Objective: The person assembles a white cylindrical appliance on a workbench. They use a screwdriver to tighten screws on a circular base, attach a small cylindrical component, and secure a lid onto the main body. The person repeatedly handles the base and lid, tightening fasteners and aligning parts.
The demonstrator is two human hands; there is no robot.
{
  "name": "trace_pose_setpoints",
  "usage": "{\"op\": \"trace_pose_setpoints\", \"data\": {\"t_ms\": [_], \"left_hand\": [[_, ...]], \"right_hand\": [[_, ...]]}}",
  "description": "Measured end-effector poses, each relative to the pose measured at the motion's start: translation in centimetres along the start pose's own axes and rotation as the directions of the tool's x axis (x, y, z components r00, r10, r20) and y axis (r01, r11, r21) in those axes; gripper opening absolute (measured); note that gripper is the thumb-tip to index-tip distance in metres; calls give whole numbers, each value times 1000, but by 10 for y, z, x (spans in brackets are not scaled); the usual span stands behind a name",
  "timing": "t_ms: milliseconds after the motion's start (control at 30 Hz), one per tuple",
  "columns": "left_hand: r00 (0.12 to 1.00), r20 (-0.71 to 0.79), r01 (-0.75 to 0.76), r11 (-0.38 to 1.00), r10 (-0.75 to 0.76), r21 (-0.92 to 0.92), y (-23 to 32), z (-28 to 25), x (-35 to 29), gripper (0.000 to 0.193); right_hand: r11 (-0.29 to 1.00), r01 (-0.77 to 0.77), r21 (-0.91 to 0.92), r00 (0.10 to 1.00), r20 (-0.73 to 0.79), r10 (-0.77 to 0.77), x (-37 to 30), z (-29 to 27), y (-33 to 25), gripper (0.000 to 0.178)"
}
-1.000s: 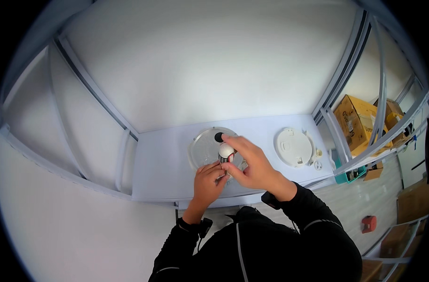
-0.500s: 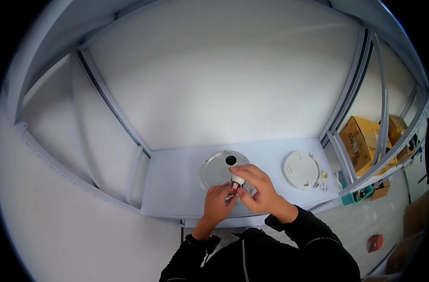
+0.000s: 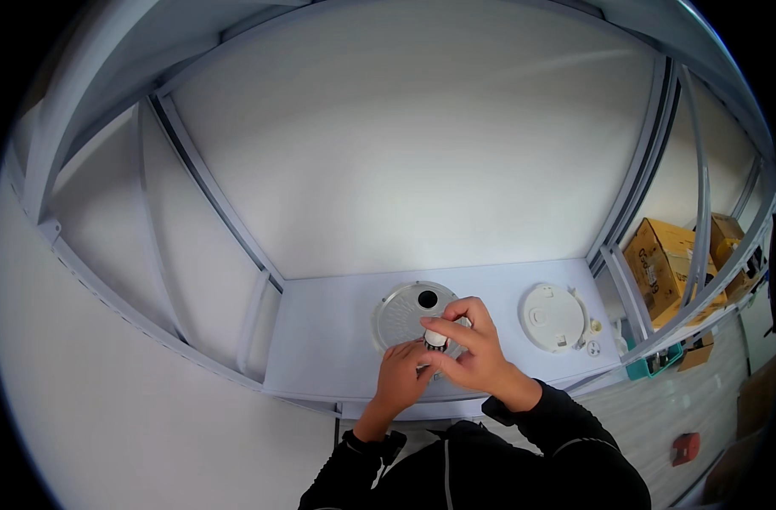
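Both of my hands meet over the front of a round silvery disc [image 3: 394, 316] on the white table. Between them is a small white-topped cylinder [image 3: 435, 338] with a dark, ribbed lower edge. My right hand [image 3: 481, 353] grips it from the right, fingers over its top and thumb low at its side. From the left, my left hand [image 3: 400, 374] closes its fingers at the cylinder's base; the fingertips are partly hidden. A black round spot [image 3: 427, 299] shows on the disc just beyond my fingers.
To the right lies a white round cover [image 3: 554, 318], with small white pieces [image 3: 593, 348] beside it. Grey frame posts and a pale back panel [image 3: 405, 153] enclose the table. Cardboard boxes [image 3: 655, 263], a teal bin [image 3: 655, 361] and a red object [image 3: 685, 448] are beyond the right side.
The cylinder has turned or tilted in my hands: its red part no longer shows, and a dark ribbed edge does. My right fingers have shifted and bent more. The whole view has moved slightly.
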State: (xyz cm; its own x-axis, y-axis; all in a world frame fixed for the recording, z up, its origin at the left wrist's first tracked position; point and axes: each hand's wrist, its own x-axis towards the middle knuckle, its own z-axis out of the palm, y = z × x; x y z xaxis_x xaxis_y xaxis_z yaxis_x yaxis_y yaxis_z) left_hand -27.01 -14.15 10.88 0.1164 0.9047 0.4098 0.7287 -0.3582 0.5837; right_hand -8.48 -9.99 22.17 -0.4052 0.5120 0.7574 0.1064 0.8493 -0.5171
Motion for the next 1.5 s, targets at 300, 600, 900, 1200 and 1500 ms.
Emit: {"op": "trace_pose_setpoints", "data": {"t_ms": [300, 600, 900, 1200, 1500], "left_hand": [[998, -27, -57, 998, 57, 22, -2, 0, -1, 28], [999, 40, -11, 999, 9, 38, -2, -1, -2, 28], [1000, -9, -30, 1000, 30, 6, 1, 0, -1, 29], [1000, -20, -12, 1000, 11, -20, 0, 1, -2, 30], [998, -62, -19, 999, 17, -33, 7, 1, -1, 29]], "right_hand": [[994, 99, -38, 995, -15, -100, 11, -3, 5, 51], [993, 115, -2, 993, -24, -115, 16, 1, 1, 52], [997, 40, 70, 997, -72, -35, 8, 8, 12, 44], [999, 14, 30, 993, -114, -10, 3, 9, 9, 41], [996, 32, -87, 997, -63, -37, 2, 4, 12, 45]]}}
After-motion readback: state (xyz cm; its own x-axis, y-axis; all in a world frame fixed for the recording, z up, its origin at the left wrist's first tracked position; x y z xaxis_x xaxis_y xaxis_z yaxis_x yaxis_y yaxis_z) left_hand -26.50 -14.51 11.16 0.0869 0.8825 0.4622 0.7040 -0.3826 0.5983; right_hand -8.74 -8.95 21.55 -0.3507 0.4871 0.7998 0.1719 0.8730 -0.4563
